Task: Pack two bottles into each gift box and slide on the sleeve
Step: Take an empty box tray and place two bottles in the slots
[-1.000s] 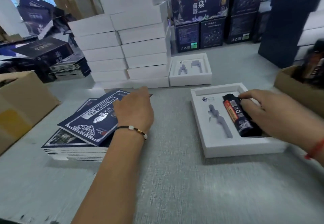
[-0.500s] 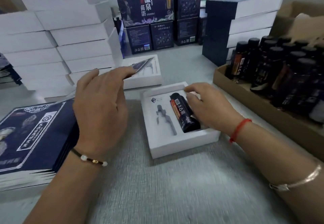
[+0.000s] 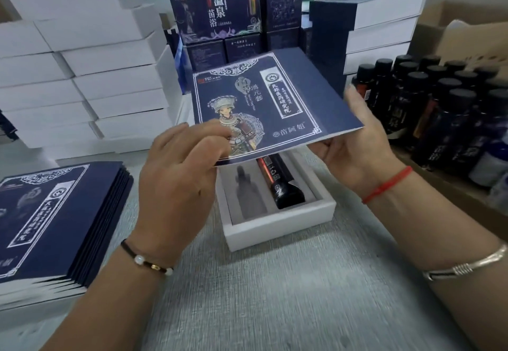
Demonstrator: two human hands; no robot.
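Your left hand [image 3: 176, 183] pinches the near left corner of a flat navy sleeve [image 3: 272, 103], thumb on its printed face; your right hand [image 3: 357, 147] cups the sleeve's right edge, fingers curled up behind it; both grips are closed on the sleeve, which you hold tilted in the air above the far half of the white gift box [image 3: 277, 227]; the box sits open on the grey counter [image 3: 275, 295], one dark bottle [image 3: 280, 183] lying in its right slot, the left slot bare; more flat sleeves [image 3: 55, 218] are stacked at your left; upright bottles [image 3: 439, 108] fill a cardboard tray [image 3: 450, 188] at your right; white boxes [image 3: 90, 75] are piled behind.
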